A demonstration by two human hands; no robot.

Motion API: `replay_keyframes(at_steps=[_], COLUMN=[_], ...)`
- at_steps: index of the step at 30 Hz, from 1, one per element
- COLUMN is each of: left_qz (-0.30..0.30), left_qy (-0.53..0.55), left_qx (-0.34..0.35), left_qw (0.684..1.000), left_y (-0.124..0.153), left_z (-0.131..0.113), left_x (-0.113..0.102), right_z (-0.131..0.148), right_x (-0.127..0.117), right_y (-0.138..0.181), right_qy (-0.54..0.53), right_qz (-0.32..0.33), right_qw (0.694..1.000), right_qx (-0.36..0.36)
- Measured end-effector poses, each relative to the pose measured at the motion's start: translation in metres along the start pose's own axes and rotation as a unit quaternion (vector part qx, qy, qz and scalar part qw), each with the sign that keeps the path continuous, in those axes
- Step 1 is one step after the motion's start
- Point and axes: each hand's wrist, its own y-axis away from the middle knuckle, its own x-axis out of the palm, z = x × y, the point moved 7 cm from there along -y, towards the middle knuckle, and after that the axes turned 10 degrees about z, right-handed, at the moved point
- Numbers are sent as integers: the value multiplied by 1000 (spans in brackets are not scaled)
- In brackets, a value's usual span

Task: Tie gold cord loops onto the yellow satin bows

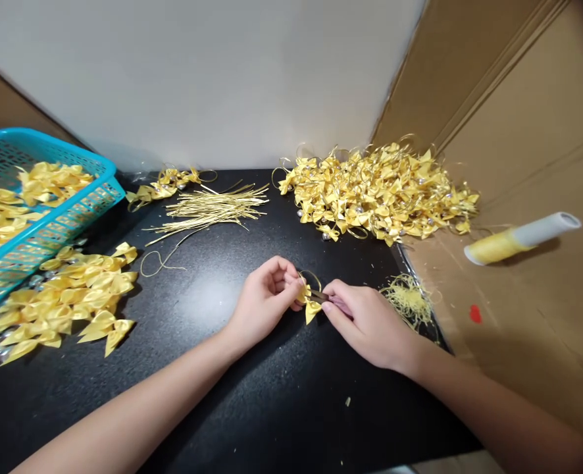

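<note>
My left hand is closed, pinching a small yellow ribbon bow with a gold loop over the black tabletop. My right hand is closed on a small dark tool, probably scissors or pliers, whose tip touches the bow. Both hands meet at the middle of the table. Most of the tool is hidden inside the fingers.
A large heap of finished bows with loops lies at the back right. Gold cord pieces lie at the back centre. Plain bows sit left, beside a blue basket. A thread spool and cord trimmings lie right.
</note>
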Motion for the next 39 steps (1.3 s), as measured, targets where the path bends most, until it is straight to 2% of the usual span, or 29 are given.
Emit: replay_keyframes(at_steps=[17,39], left_qz=[21,45], left_qy=[-21,-13], left_qx=[-12,-26], left_qw=[999,999], left_y=[1,0], left_z=[1,1], left_x=[1,4], right_z=[-6,-9], right_x=[-4,-1], right_y=[-4,-5], right_qy=[-72,-96], right_qz=[31,40], right_qw=[996,994], right_qx=[-41,-39])
